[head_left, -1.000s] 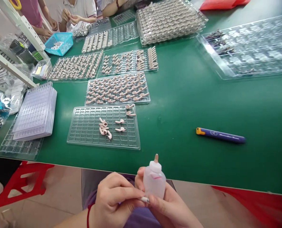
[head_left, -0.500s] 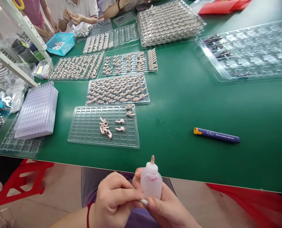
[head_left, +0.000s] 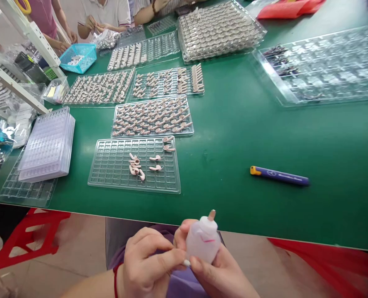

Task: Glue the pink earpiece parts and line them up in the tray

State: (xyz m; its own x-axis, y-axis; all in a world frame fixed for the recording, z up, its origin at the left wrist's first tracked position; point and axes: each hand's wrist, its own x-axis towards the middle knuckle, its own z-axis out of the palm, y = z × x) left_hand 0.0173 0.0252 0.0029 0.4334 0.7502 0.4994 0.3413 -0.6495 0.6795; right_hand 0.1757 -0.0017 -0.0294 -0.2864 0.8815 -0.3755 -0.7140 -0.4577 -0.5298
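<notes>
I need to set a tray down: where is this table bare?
Bare: the tabletop between the tray of scattered parts and the blue tool, up toward the large clear tray, and the strip below that tool along the near edge. Crowded: the left, with loaded trays, stacked trays and a blue basket.

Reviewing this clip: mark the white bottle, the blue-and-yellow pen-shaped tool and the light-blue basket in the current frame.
White bottle [head_left: 202, 244]: head view, on its body.
Pen-shaped tool [head_left: 280, 175]: head view, midway along its blue barrel.
Light-blue basket [head_left: 87, 62]: head view, on its outer wall.
</notes>
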